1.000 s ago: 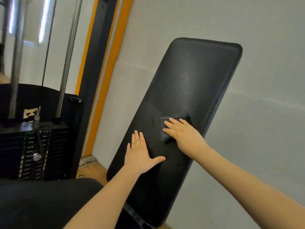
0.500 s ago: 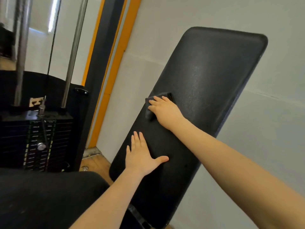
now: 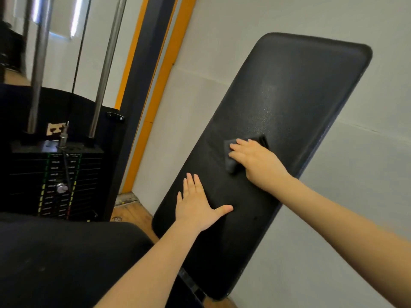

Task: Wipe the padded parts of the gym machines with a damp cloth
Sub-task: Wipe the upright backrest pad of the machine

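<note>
Backrest pad [image 3: 289, 103], tilted toward one o'clock, mid-wipe: right hand [image 3: 255, 162] presses the dark cloth [image 3: 231, 163] flat-fingered at centre, left hand [image 3: 198, 207] braces open at seven o'clock; upper pad likely next.

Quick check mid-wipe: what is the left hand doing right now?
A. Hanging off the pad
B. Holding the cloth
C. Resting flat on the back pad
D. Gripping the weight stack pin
C. The left hand lies flat, fingers straight, on the lower back pad, while the right hand presses the cloth higher up.
</note>
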Demonstrator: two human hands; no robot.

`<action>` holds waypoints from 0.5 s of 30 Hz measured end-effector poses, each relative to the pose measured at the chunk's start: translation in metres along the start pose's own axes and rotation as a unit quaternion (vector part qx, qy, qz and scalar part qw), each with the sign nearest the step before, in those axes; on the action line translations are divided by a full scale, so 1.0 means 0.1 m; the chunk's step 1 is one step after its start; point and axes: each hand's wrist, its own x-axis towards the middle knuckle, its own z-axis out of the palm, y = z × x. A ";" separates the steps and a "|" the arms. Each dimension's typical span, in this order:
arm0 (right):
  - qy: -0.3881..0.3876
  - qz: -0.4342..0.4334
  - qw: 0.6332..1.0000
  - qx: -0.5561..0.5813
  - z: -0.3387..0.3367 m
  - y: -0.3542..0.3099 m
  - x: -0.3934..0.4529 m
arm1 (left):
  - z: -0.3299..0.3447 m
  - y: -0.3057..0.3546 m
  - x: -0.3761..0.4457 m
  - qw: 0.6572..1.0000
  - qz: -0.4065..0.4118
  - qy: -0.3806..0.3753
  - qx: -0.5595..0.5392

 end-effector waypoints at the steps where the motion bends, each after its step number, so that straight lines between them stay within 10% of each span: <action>1: 0.000 0.006 1.000 -0.009 -0.02 0.04 0.19 | 0.01 -0.01 -0.02 1.000 0.000 0.002 -0.003; 7: 0.014 0.126 0.992 0.021 0.04 -0.17 0.88 | 0.03 -0.02 -0.04 1.000 0.002 0.005 0.000; 15: -0.036 0.027 0.999 -0.024 0.31 -0.38 0.40 | 0.04 -0.03 -0.02 1.000 0.002 0.003 0.005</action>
